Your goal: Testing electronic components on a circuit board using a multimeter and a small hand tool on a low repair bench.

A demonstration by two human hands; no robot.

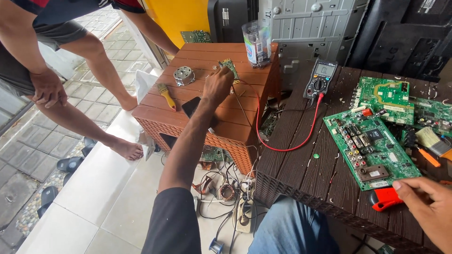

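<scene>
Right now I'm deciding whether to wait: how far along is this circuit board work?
Set up: the meter sits on the dark table with its red lead running out. In hand: the left hand holds a small board over the brown stool; the right hand rests by the red tool. The large green board lies open.

Daylight is being thrown across a pale tiled floor [101, 188], grey paving [28, 141] being seen beyond at 9 o'clock. A brown slatted stool-table [197, 117] is being shown at 12 o'clock, a dark wood-grain table [306, 160] at 3. A yellow panel [176, 16] and grey metal casing [306, 23] are being propped behind.
</scene>
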